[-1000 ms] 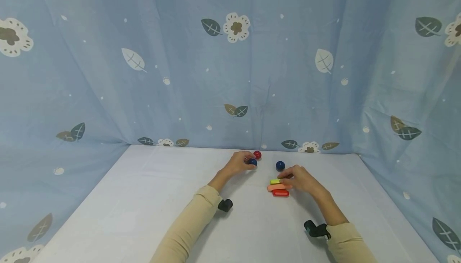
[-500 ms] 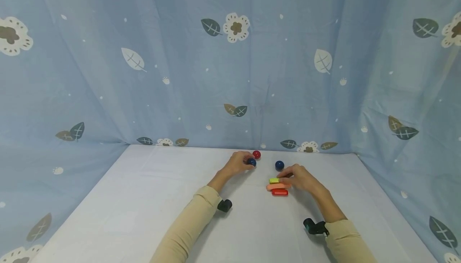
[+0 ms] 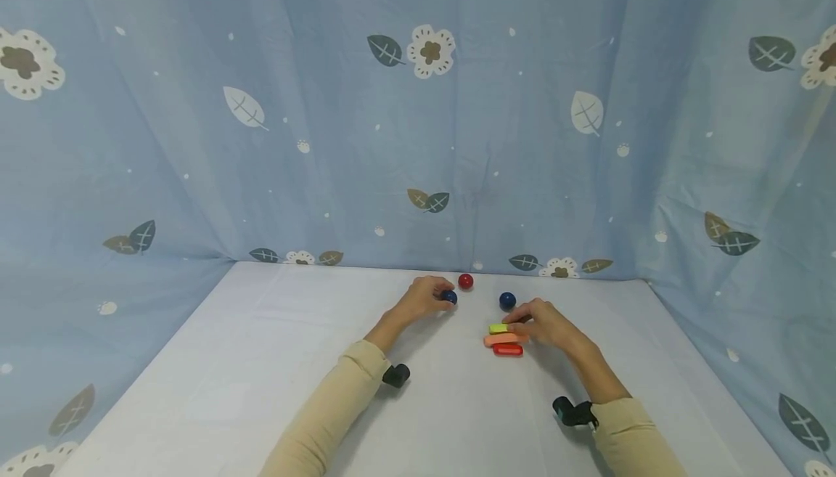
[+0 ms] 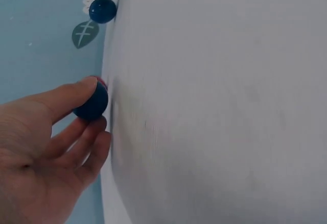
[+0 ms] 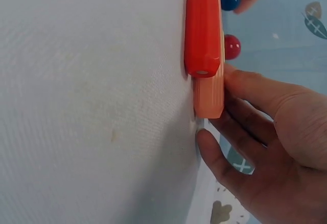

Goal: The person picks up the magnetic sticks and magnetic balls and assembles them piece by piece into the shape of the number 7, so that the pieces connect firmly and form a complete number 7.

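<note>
My left hand (image 3: 418,299) pinches a dark blue ball (image 4: 92,104) between thumb and fingertips, low over the white tabletop. Just beyond it sits a red ball (image 3: 466,281), mostly hidden behind the blue one in the left wrist view. My right hand (image 3: 547,324) has thumb and fingertips around the right end of a short yellow-green highlighter (image 3: 498,328). Alongside lie an orange highlighter (image 5: 208,97) and, nearest me, a red highlighter (image 5: 202,32), side by side. In the right wrist view these two largely hide the yellow-green one.
A second dark blue ball (image 3: 507,300) rests just beyond the highlighters, close to my right fingers. At the far edge of the white table (image 3: 235,375) hangs a blue patterned curtain (image 3: 353,157), which also runs along both sides.
My left hand has shifted left and slightly toward me with the blue ball, away from the red ball. The right hand and the highlighters stay where they were.
</note>
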{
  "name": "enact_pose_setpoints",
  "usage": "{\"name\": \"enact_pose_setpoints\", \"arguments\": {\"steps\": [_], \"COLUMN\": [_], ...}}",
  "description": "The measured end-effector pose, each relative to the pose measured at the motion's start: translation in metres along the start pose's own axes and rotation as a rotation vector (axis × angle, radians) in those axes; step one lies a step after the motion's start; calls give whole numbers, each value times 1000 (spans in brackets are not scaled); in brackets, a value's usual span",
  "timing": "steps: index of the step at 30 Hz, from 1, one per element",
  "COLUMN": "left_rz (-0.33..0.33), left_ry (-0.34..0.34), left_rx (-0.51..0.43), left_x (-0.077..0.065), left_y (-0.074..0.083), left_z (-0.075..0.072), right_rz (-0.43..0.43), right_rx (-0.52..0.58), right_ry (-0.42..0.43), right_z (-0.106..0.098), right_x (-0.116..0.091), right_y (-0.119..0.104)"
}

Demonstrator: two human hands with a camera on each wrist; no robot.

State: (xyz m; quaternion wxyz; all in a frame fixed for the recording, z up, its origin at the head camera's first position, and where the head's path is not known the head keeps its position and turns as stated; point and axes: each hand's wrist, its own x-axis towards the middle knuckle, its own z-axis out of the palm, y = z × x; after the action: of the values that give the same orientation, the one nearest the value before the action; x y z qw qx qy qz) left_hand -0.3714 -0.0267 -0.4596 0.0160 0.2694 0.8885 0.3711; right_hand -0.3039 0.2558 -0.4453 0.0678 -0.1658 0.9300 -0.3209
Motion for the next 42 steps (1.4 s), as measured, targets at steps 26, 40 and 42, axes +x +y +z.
{"name": "enact_pose_setpoints", "arguments": {"steps": [26, 40, 42], "left_rz": [13, -2, -12], "left_ry": [29, 30, 29], "left_rx": [-18, -37, -36], "left_x": [-41, -57, -59], "left_y": [-13, -20, -21], "left_z": [-45, -55, -56], "right_rz": [-34, 5, -4], "right_rx": [-17, -10, -10], "right_ry": [-9, -10, -12], "right_z": [0, -1, -2], "right_x": [-1, -1, -1], "right_y": [6, 4, 4]}}
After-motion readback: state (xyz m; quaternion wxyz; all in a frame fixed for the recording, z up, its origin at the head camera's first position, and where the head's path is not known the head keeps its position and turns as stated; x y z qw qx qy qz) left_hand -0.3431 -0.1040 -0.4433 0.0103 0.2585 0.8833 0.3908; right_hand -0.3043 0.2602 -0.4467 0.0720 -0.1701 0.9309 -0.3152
